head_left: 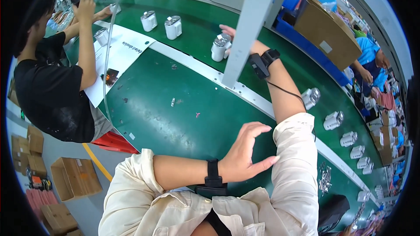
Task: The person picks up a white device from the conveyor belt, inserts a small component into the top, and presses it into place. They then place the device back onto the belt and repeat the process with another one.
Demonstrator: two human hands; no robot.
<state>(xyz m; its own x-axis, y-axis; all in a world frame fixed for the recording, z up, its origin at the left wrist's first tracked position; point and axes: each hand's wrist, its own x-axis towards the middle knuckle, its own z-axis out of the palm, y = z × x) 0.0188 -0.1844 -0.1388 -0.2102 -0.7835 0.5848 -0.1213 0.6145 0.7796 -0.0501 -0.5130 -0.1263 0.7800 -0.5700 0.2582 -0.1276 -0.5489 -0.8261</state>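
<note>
My right arm (284,89) stretches forward past a white metal post (251,26) to the green conveyor belt. There my right hand (258,47) is beside a white cylindrical device (218,50) with a shiny grey top, which stands upright on the belt. Its fingers are apart, one stretched out past the top of the device; the post hides much of the hand, and I cannot tell whether it touches the device. Close to my body, my left hand (236,161) hovers above the green table (166,91), empty, thumb and fingers spread.
Similar white devices (173,27) stand on the belt to the left, and several more (334,120) lie to the right. At left a co-worker in black (52,91) sits by a printed sheet (94,91). Small metal parts (325,179) lie at right. Cardboard boxes (76,177) stand on the floor.
</note>
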